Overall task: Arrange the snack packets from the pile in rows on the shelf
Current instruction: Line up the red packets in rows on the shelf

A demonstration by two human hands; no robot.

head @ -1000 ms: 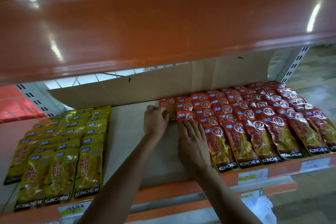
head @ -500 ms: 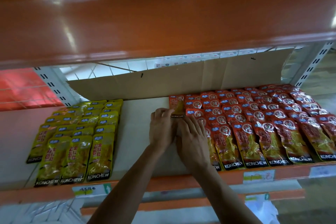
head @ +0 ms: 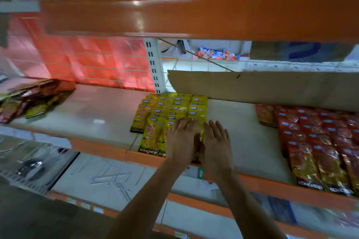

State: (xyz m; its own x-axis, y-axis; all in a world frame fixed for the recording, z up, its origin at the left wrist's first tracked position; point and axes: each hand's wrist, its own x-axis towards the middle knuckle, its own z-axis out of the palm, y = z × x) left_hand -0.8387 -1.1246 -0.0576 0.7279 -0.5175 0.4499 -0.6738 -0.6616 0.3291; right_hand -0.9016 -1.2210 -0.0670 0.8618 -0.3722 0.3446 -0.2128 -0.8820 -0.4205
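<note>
Yellow snack packets (head: 155,118) lie in overlapping rows at the middle of the white shelf (head: 97,108). My left hand (head: 181,139) lies flat on the front right packets of that block, fingers spread. My right hand (head: 216,144) rests flat beside it, over the block's right edge and the bare shelf. Neither hand grips a packet. Red snack packets (head: 318,141) fill rows on the right of the shelf. A loose pile of mixed red and yellow packets (head: 33,99) lies at the far left.
A brown cardboard sheet (head: 272,87) stands along the back of the shelf. An orange shelf beam (head: 194,15) hangs overhead. The orange front lip (head: 272,184) carries price labels. A lower white shelf (head: 108,176) sits below. Bare shelf lies between the yellow and red blocks.
Both hands have left the left edge of the red packets and moved left onto the yellow block. The view has swung left, bringing the loose pile into sight.
</note>
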